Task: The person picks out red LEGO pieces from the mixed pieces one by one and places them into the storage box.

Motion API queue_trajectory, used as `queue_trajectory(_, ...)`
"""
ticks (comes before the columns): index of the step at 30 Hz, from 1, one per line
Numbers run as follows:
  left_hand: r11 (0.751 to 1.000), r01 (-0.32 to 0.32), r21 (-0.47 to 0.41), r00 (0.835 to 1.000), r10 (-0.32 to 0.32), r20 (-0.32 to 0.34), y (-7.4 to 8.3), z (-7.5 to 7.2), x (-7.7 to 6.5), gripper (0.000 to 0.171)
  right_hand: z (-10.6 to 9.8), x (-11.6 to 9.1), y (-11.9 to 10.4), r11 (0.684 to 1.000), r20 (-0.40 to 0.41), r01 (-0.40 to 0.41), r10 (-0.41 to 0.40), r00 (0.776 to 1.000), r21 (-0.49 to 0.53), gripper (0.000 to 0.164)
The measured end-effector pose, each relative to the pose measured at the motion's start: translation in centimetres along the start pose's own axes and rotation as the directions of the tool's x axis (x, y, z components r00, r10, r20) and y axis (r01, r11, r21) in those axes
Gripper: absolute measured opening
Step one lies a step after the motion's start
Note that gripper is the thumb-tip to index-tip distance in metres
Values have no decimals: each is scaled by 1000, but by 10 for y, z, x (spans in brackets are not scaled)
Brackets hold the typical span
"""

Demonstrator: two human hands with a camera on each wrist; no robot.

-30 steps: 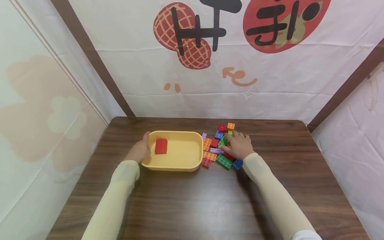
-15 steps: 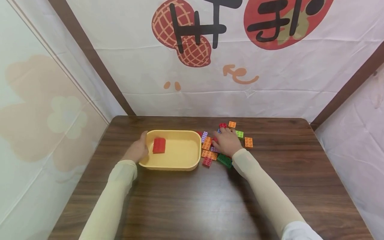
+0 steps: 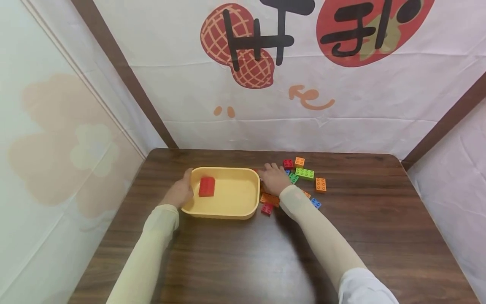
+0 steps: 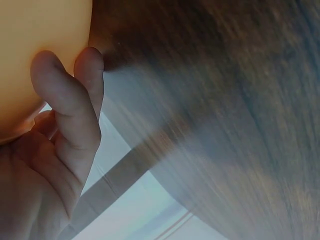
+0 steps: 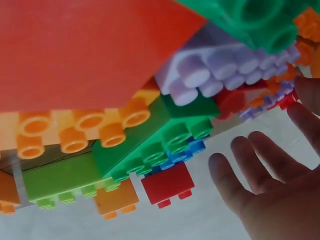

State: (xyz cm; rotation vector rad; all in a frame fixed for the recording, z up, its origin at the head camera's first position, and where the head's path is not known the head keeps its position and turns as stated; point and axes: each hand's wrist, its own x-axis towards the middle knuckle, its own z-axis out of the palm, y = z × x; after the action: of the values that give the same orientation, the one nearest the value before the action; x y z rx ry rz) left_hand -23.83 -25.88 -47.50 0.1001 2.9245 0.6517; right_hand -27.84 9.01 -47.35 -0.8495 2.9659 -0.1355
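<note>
A yellow plastic tray [image 3: 233,194] sits left of centre on the table, with a red building brick [image 3: 206,186] inside it. My left hand [image 3: 177,192] holds the tray's left end; in the left wrist view its fingertips [image 4: 50,82] bend against the outer wall. Just past the tray's right end, my right hand [image 3: 274,180] reaches low over a heap of coloured bricks and covers part of them. Its fingers look spread and loose in the right wrist view, close to a purple brick [image 5: 200,72] and a red brick [image 5: 167,185], with nothing gripped.
Around the right hand lie a lime brick [image 3: 305,173], an orange brick [image 3: 320,185], a blue brick [image 3: 315,203] and several others. A dark wooden table [image 3: 243,253] bears everything. A printed white cloth [image 3: 247,131] hangs behind its far edge.
My right hand has moved left across the bricks toward the tray, uncovering the lime and orange bricks on the right. My left hand stays at the tray's left end.
</note>
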Motion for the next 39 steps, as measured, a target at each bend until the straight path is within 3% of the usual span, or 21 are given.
queue_trajectory(4,1000,-8,2,1000,8,-21,2,-2,-1,61,2,7,-1,999,-20,-1,1,1000,42,47)
queue_trajectory(14,1000,20,-2,1000,-20,2,1,-1,-6,61,10,16,-5,993,-14,-19,21,1000,115,38)
queue_trajectory(24,1000,23,-4,1000,-23,-6,0,0,-4,63,8,16,-5,989,48,-44,37,998,139,37)
queue_trajectory(31,1000,-3,0,1000,3,-18,2,1,-6,63,6,12,7,953,-64,-137,160,985,271,24)
queue_trajectory(34,1000,-5,4,1000,6,-23,1,0,-6,63,-1,7,11,931,-109,-160,205,973,328,31)
queue_trajectory(39,1000,-3,7,1000,4,-23,-2,0,-4,64,-14,4,12,924,-127,-180,234,964,338,43)
